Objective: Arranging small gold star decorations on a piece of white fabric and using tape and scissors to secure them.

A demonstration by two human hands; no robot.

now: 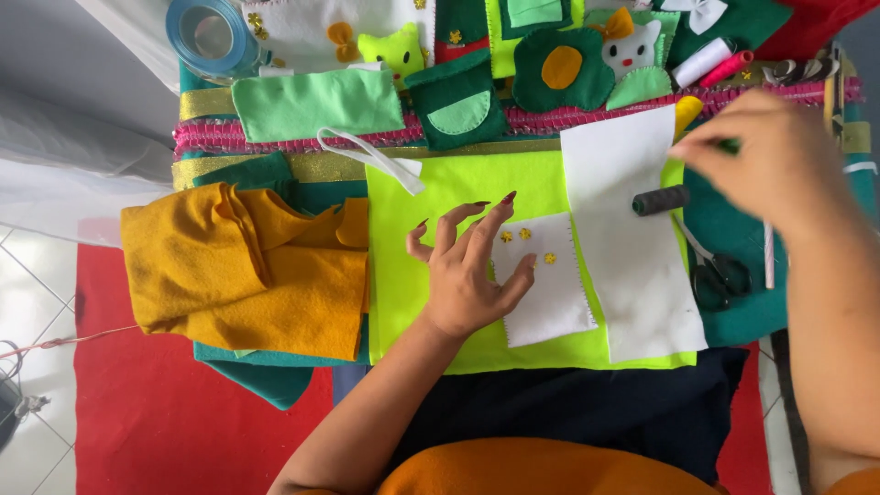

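Your left hand (467,275) rests fingers spread and empty on the neon-green felt sheet (431,275), its thumb touching the small white felt patch (550,293) at its 3 o'clock. Three gold star sequins (524,235) already sit along that patch's top; the rest of it is bare, so the decorating looks barely begun. Your right hand (770,160), blurred at 2 o'clock, pinches something small and green; what it is I cannot tell. A dark thread spool (660,200) lies on the larger white felt sheet (642,284), scissors (720,275) just beside it.
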